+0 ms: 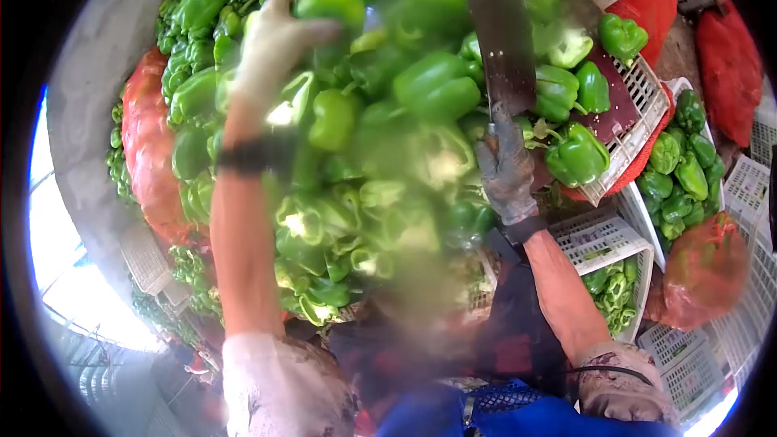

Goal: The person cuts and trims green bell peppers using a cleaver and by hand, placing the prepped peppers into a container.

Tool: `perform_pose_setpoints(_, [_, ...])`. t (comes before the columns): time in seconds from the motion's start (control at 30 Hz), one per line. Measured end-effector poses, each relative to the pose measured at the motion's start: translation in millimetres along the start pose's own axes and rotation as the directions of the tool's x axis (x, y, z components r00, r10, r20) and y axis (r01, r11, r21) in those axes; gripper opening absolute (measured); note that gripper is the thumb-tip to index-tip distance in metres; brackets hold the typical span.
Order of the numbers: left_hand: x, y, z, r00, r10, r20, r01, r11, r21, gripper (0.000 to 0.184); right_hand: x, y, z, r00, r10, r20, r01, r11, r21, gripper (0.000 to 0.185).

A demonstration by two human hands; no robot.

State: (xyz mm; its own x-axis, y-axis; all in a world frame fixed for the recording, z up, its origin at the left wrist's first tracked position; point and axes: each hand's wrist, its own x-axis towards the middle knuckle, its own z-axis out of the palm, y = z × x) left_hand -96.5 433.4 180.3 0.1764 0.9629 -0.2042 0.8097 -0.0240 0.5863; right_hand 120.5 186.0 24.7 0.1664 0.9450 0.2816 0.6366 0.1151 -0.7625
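Note:
My left hand point(271, 48), in a pale glove and smeared by motion, is at the upper left of the pile. Its fingers and thumb close around a green bell pepper point(330, 6). A dirty grey glove covers my right hand point(507, 166), which grips the handle of a cleaver point(503, 48). The broad dark blade points away from me, above the peppers. Between my hands lies a heap of green bell peppers point(437, 87). Several cut peppers point(303, 218) with pale insides show nearer my body. Blur hides part of the middle.
Right of the cleaver, a white plastic crate point(639, 125) has peppers and a dark red board point(611, 101) on it. More crates with peppers point(678, 170) stand beyond. Red mesh sacks point(728, 73) lie at the far right; another filled sack point(154, 146) lies left of the heap.

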Motion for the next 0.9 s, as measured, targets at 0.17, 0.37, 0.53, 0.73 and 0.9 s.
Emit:
perform_pose_setpoints(0.17, [-114,15,10,0.968,0.227,0.109,-0.231,0.973,0.026,0.09,-2,5,5,0.999,0.035,-0.012,-0.035,0.999,0.03,0.057])
perform_pose_setpoints(0.37, [-161,2,45,0.829,0.53,0.18,-0.559,0.796,0.231,0.079,-2,0,6,0.962,0.264,0.065,-0.269,0.96,0.085,0.057])
perform_pose_setpoints(0.53, [-66,23,30,0.891,0.441,0.109,-0.453,0.845,0.286,0.047,-2,-1,5,0.971,0.229,0.064,-0.23,0.973,0.011,0.059])
perform_pose_setpoints(0.73, [104,44,84,0.927,-0.359,-0.105,0.373,0.865,0.335,0.104,-4,4,10,0.965,0.259,0.026,-0.261,0.962,0.086,0.057])
perform_pose_setpoints(0.9, [113,58,82,0.86,-0.495,-0.126,0.51,0.818,0.268,0.104,-4,8,11,0.988,0.15,-0.03,-0.149,0.988,0.028,0.057])
